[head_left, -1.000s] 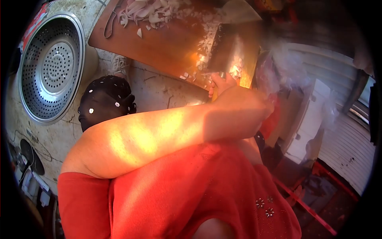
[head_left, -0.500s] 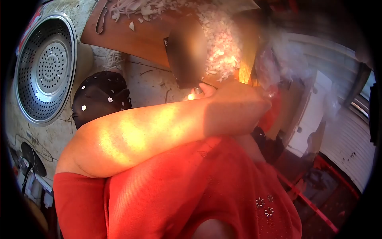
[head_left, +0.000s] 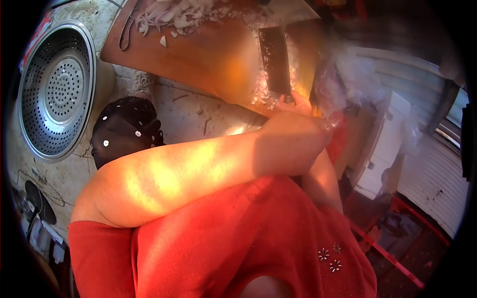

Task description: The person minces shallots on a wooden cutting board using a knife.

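My right hand (head_left: pixel 296 103) grips a cleaver (head_left: pixel 275 62) close to its metal collar. The broad dark blade points away from me, with small bits of onion stuck to it. It is over a heap of finely chopped onion (head_left: pixel 260 88) on a brown cutting board (head_left: pixel 198 57). My left forearm crosses in front of my body, and my left hand (head_left: pixel 305 136) bends over near the right forearm. The left fingers are hidden from view. Larger onion slices (head_left: pixel 174 17) lie on the far left of the board.
A perforated metal colander (head_left: pixel 64 89) stands at the left. A metal loop-shaped tool (head_left: pixel 127 32) rests on the board's left corner. Clear plastic bags (head_left: pixel 355 74) and a white box (head_left: pixel 382 144) are at the right. My knee (head_left: pixel 126 126) sits below the board.
The cleaver has moved right, from beside the chopped onion to over it, and its blade is sharper in view. My right hand shifted right with it; my left arm barely moved.
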Demonstrator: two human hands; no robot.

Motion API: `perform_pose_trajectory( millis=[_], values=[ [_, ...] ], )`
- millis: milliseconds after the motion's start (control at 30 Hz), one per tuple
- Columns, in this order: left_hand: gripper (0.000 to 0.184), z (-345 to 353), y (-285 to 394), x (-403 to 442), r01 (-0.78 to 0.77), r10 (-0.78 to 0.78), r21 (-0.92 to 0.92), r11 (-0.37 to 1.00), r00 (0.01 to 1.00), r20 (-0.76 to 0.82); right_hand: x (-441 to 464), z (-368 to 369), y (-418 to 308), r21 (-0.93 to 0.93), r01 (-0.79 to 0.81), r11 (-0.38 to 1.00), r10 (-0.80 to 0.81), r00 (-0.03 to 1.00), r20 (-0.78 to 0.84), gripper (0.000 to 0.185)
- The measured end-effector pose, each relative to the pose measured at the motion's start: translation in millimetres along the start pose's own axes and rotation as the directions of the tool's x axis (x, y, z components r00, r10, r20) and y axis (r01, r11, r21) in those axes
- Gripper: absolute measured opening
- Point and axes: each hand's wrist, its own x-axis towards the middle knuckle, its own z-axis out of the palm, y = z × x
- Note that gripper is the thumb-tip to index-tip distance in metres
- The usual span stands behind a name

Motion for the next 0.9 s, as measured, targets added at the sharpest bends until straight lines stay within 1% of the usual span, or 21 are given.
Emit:
perform_pose_trajectory(
  millis=[67, 100, 167, 200, 267, 300, 367, 400, 467, 600, 633, 667, 700, 733, 800, 833, 867, 900],
  values=[
    [0.014, 0, -1, -1, -0.02, 0.018, -0.058, 0.998, 0.999, -0.035, 3, 6, -6, -0.022, 0.044, 0.999, -0.042, 0.997, 0.059, 0.02],
    [0.014, 0, -1, -1, -0.02, 0.018, -0.055, 0.998, 0.999, -0.036, 6, 15, -9, -0.022, 0.047, 0.999, -0.045, 0.997, 0.061, 0.02],
    [0.016, -5, -2, -1, -0.097, 0.087, -0.115, 0.989, 0.992, -0.09, 12, 41, -14, -0.113, 0.008, 0.994, 0.002, 0.996, 0.087, 0.018],
    [0.016, -6, -2, 0, -0.1, 0.09, -0.107, 0.989, 0.992, -0.093, 14, 55, -12, -0.114, 0.017, 0.993, -0.007, 0.996, 0.09, 0.018],
    [0.014, -9, -3, 3, -0.087, 0.074, -0.128, 0.988, 0.992, -0.106, 22, 83, -11, 0.147, 0.047, 0.988, -0.081, 0.969, 0.233, 0.019],
    [0.013, -9, -2, 3, -0.078, 0.062, -0.14, 0.987, 0.992, -0.112, 29, 97, -11, 0.142, 0.058, 0.988, -0.091, 0.967, 0.239, 0.019],
    [0.012, -13, -2, 2, -0.05, 0.03, -0.17, 0.984, 0.992, -0.119, 38, 125, -11, 0.319, -0.003, 0.948, -0.077, 0.968, 0.24, 0.018],
    [0.012, -15, -3, 2, -0.048, 0.028, -0.163, 0.985, 0.992, -0.124, 40, 136, -14, 0.316, -0.001, 0.949, -0.081, 0.966, 0.247, 0.018],
    [0.011, -25, 0, 2, -0.049, 0.014, -0.229, 0.972, 0.988, -0.152, 37, 153, -25, 0.437, -0.043, 0.899, -0.039, 0.983, 0.178, 0.018],
    [0.01, -36, -1, 3, -0.062, 0.014, -0.213, 0.975, 0.975, -0.222, 55, 158, -21, 0.425, -0.032, 0.905, -0.047, 0.983, 0.175, 0.016],
    [0.01, -36, -3, 3, -0.099, 0.032, -0.209, 0.973, 0.953, -0.302, 57, 158, -19, 0.423, -0.028, 0.906, -0.052, 0.983, 0.178, 0.016],
    [0.01, -35, -4, 3, -0.135, 0.05, -0.203, 0.97, 0.924, -0.379, 57, 157, -18, 0.426, -0.044, 0.904, -0.024, 0.988, 0.153, 0.016],
    [0.01, -33, -4, 3, -0.137, 0.053, -0.198, 0.971, 0.923, -0.382, 57, 156, -16, 0.43, -0.059, 0.901, 0.004, 0.992, 0.128, 0.015],
    [0.01, -33, -4, 3, -0.129, 0.045, -0.196, 0.972, 0.923, -0.383, 56, 154, -14, 0.428, -0.055, 0.902, -0.001, 0.992, 0.13, 0.015],
    [0.01, -33, -4, 2, -0.122, 0.039, -0.192, 0.974, 0.922, -0.386, 50, 148, -7, 0.438, -0.029, 0.898, 0.014, 0.999, 0.037, 0.014],
    [0.01, -33, -4, 2, -0.096, 0.029, -0.171, 0.981, 0.932, -0.36, 46, 144, -5, 0.458, -0.038, 0.888, 0.041, 0.999, 0.005, 0.014],
    [0.01, -33, -4, 1, -0.07, 0.017, -0.149, 0.986, 0.942, -0.334, 37, 138, -3, 0.457, -0.036, 0.889, 0.036, 0.999, 0.007, 0.014],
    [0.01, -33, -3, 1, -0.074, 0.024, -0.136, 0.988, 0.941, -0.336, 26, 133, -2, 0.443, -0.004, 0.897, 0.024, 0.999, -0.041, 0.015]
  ],
)
